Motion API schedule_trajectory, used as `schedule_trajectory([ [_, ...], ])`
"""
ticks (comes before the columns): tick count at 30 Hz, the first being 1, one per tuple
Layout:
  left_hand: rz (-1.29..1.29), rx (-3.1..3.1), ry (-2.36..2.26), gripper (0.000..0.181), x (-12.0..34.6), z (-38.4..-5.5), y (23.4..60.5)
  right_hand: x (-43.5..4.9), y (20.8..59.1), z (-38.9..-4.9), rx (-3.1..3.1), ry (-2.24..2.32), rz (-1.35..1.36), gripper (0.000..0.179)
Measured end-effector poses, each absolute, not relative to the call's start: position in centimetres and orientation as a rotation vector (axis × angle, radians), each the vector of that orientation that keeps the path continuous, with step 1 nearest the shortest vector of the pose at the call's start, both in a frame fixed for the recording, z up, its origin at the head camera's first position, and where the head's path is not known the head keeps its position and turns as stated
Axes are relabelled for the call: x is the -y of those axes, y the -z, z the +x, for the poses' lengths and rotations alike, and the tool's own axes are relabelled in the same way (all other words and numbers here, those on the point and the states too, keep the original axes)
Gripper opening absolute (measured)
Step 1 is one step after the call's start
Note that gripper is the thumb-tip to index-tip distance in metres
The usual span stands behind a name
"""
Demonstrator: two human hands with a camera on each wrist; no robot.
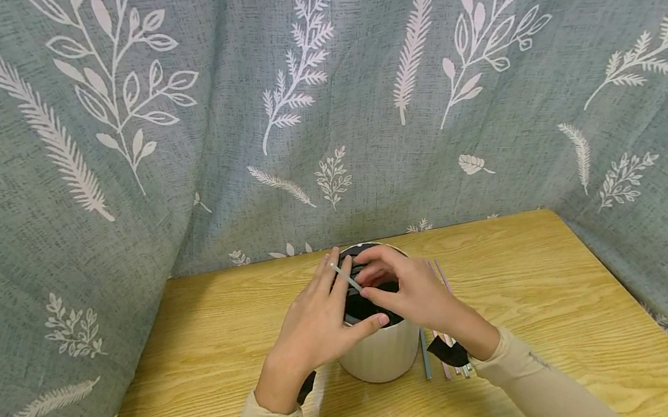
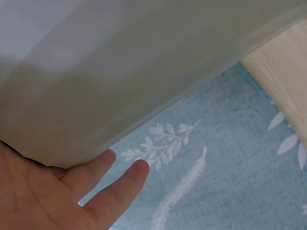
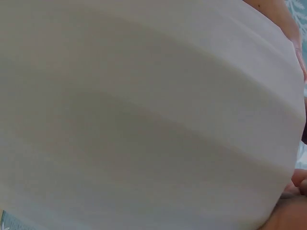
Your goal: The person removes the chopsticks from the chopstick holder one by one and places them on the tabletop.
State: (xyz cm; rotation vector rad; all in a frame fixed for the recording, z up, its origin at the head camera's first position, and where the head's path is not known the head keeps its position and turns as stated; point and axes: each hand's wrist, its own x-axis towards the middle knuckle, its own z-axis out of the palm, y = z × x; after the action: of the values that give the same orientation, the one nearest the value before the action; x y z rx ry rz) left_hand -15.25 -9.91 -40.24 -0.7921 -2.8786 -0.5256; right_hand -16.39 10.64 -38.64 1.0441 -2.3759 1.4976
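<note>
A white bin [image 1: 381,358] with ribbed sides and a dark inside stands upright in the middle of the table. My left hand [image 1: 325,315] lies over its left rim, fingers extended and thumb pointing across the opening. In the left wrist view, the fingers [image 2: 120,194] reach along the bin wall [image 2: 120,72]. Above the opening, my right hand [image 1: 408,288] has its thumb and fingers curled, pinching the lower end of a thin pale straw [image 1: 345,277]. That straw slants up to the left, overlapping the left fingers. The bin wall [image 3: 144,115] fills most of the right wrist view.
Several thin straws [image 1: 446,366], pinkish and silvery, lie on the wooden table [image 1: 516,282] at the bin's right, along with a blue-grey one [image 1: 426,361]. A grey-blue curtain [image 1: 354,88] with white leaf prints hangs behind and along both sides of the table.
</note>
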Motion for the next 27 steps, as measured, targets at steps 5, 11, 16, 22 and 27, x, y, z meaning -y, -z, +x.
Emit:
schedule_trajectory([
  [5,-0.790,2.867,0.524,0.109,9.9,-15.3,40.3,-10.5,38.6,-16.5,2.387,-1.491,1.021,0.043],
  [11,-0.775,2.892,0.532,0.108,9.8,-15.4,40.2,-11.5,37.8,-16.6,2.260,-1.551,0.973,0.044],
  [16,-0.766,2.909,0.538,0.108,9.8,-15.4,40.1,-13.1,35.5,-16.5,2.025,-1.751,0.886,0.045],
  [22,-0.775,2.894,0.538,0.109,9.8,-15.3,40.1,-15.9,32.3,-15.6,1.530,-2.048,0.827,0.046],
  [27,-0.771,2.898,0.541,0.109,9.8,-15.3,40.1,-18.4,30.4,-14.9,1.157,-2.206,0.818,0.044],
])
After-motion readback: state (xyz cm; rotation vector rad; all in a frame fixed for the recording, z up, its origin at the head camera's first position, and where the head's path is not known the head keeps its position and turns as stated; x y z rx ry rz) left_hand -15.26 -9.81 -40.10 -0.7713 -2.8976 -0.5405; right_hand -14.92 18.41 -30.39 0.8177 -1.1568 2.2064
